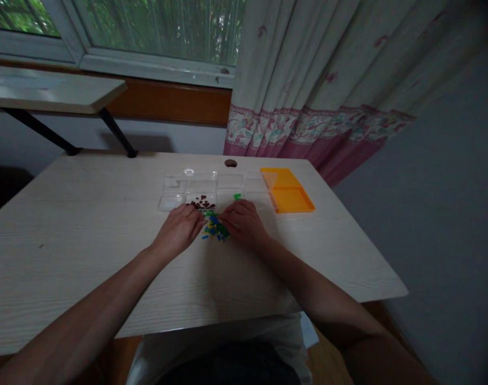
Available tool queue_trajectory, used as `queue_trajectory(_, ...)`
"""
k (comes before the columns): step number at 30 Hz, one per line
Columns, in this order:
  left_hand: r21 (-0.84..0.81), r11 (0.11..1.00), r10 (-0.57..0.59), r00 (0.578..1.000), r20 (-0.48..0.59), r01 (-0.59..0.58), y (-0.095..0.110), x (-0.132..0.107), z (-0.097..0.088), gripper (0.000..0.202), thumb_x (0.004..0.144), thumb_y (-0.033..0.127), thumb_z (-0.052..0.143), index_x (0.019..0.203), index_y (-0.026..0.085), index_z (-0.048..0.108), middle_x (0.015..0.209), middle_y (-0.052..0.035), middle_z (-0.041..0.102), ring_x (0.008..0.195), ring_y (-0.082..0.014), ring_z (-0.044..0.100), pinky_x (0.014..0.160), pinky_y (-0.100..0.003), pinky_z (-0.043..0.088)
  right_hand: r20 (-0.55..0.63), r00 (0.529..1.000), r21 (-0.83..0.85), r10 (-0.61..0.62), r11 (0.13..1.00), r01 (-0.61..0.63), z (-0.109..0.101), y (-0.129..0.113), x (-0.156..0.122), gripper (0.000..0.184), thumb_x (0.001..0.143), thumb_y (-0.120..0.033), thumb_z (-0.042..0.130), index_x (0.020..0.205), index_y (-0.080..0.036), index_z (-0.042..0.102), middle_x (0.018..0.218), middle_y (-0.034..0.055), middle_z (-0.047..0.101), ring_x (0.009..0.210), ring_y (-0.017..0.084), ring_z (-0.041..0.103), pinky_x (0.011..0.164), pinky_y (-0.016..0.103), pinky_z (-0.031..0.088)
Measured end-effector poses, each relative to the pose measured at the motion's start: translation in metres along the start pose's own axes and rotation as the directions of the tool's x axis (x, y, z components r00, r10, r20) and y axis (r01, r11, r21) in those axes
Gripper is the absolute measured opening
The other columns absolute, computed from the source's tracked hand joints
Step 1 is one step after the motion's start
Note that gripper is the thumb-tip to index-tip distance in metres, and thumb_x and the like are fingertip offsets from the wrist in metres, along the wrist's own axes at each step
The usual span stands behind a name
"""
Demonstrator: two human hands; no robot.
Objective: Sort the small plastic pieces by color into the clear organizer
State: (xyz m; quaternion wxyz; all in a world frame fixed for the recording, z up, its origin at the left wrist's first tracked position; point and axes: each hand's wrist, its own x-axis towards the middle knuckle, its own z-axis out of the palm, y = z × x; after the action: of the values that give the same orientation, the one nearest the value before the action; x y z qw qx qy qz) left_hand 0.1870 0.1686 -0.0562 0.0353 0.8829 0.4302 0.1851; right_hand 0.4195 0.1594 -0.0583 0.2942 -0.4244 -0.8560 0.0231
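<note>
A small heap of tiny blue, green and yellow pieces (pixel 215 229) lies on the pale wooden table (pixel 87 240). My left hand (pixel 180 227) rests on the table at the heap's left side, fingers curled down with their tips at the pieces. My right hand (pixel 243 221) is at the heap's right side, fingers bent down onto the pieces. Whether either hand grips a piece is hidden. Just behind stands a clear compartment tray (pixel 175 187); one compartment holds several dark brown pieces (pixel 201 203), another holds a green piece (pixel 237 196).
An orange lid or tray (pixel 288 191) lies to the right of the clear tray. A cable hole (pixel 230 163) sits near the table's far edge. Behind are a shelf on black legs (pixel 51 93), a window and a patterned curtain (pixel 316 80).
</note>
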Motion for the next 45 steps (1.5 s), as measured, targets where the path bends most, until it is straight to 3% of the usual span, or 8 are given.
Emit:
queue_trajectory(4, -0.225, 0.974, -0.017, 0.998, -0.063, 0.002, 0.002, 0.001, -0.001, 0.026, 0.098, 0.034, 0.044, 0.087, 0.017, 0.06, 0.086, -0.007, 0.06, 0.088, -0.0221, 0.054, 0.082, -0.037, 0.044, 0.038, 0.992, 0.045, -0.119, 0.992, 0.117, 0.0, -0.002, -0.001, 0.023, 0.094, -0.032, 0.058, 0.111, -0.026, 0.072, 0.098, 0.0045, 0.071, 0.099, 0.02, 0.056, 0.094, 0.036, 0.04)
queue_trajectory(9, -0.401, 0.916, -0.05, 0.995, -0.088, 0.01, 0.008, 0.0, 0.001, 0.028, 0.099, 0.035, 0.043, 0.083, 0.017, 0.058, 0.081, -0.0044, 0.057, 0.082, -0.019, 0.053, 0.077, -0.033, 0.043, 0.013, 0.99, 0.044, -0.139, 0.989, 0.138, -0.004, -0.008, -0.001, 0.029, 0.096, -0.035, 0.053, 0.119, -0.025, 0.069, 0.096, 0.0053, 0.07, 0.099, 0.021, 0.056, 0.094, 0.036, 0.041)
queue_trajectory(16, -0.439, 0.897, 0.012, 0.996, -0.085, -0.048, 0.009, -0.002, 0.008, 0.023, 0.098, 0.034, 0.046, 0.087, 0.018, 0.059, 0.084, -0.0044, 0.058, 0.085, -0.019, 0.053, 0.078, -0.033, 0.043, -0.002, 0.991, 0.038, -0.134, 0.99, 0.134, 0.001, -0.003, 0.0, 0.025, 0.095, -0.035, 0.056, 0.114, -0.027, 0.071, 0.093, 0.0049, 0.07, 0.097, 0.019, 0.057, 0.091, 0.036, 0.042)
queue_trajectory(20, -0.438, 0.897, 0.019, 0.997, -0.081, -0.053, 0.008, -0.001, 0.01, 0.024, 0.098, 0.035, 0.047, 0.086, 0.018, 0.059, 0.083, -0.0038, 0.057, 0.084, -0.0188, 0.052, 0.076, -0.033, 0.042, -0.066, 0.981, 0.046, -0.182, 0.982, 0.185, 0.004, 0.0, 0.0, 0.02, 0.094, -0.033, 0.059, 0.105, -0.024, 0.073, 0.09, 0.0051, 0.071, 0.093, 0.019, 0.058, 0.089, 0.035, 0.042)
queue_trajectory(29, -0.448, 0.893, 0.012, 0.998, -0.066, -0.041, 0.008, -0.001, 0.008, 0.023, 0.098, 0.033, 0.048, 0.085, 0.017, 0.06, 0.083, -0.0041, 0.058, 0.085, -0.019, 0.053, 0.077, -0.033, 0.042, -0.091, 0.982, 0.086, -0.168, 0.981, 0.176, 0.007, 0.002, 0.0, 0.018, 0.093, -0.035, 0.06, 0.093, -0.023, 0.074, 0.086, 0.0042, 0.071, 0.09, 0.019, 0.059, 0.087, 0.035, 0.043)
queue_trajectory(36, -0.453, 0.89, 0.017, 0.997, -0.076, -0.05, 0.01, 0.0, 0.007, 0.027, 0.098, 0.033, 0.046, 0.08, 0.017, 0.059, 0.079, -0.0037, 0.057, 0.081, -0.0182, 0.052, 0.073, -0.031, 0.041, -0.072, 0.986, 0.086, -0.15, 0.984, 0.156, 0.008, 0.0, 0.001, 0.02, 0.094, -0.035, 0.058, 0.099, -0.024, 0.074, 0.087, 0.0049, 0.072, 0.089, 0.019, 0.059, 0.086, 0.035, 0.044)
queue_trajectory(45, -0.453, 0.889, 0.031, 0.996, -0.086, -0.067, 0.01, 0.0, 0.007, 0.029, 0.099, 0.033, 0.045, 0.077, 0.017, 0.058, 0.076, -0.0031, 0.056, 0.078, -0.0177, 0.051, 0.071, -0.031, 0.04, -0.091, 0.98, 0.088, -0.179, 0.978, 0.187, 0.007, -0.002, 0.0, 0.019, 0.093, -0.034, 0.06, 0.09, -0.023, 0.075, 0.083, 0.0038, 0.072, 0.088, 0.018, 0.06, 0.085, 0.034, 0.043)
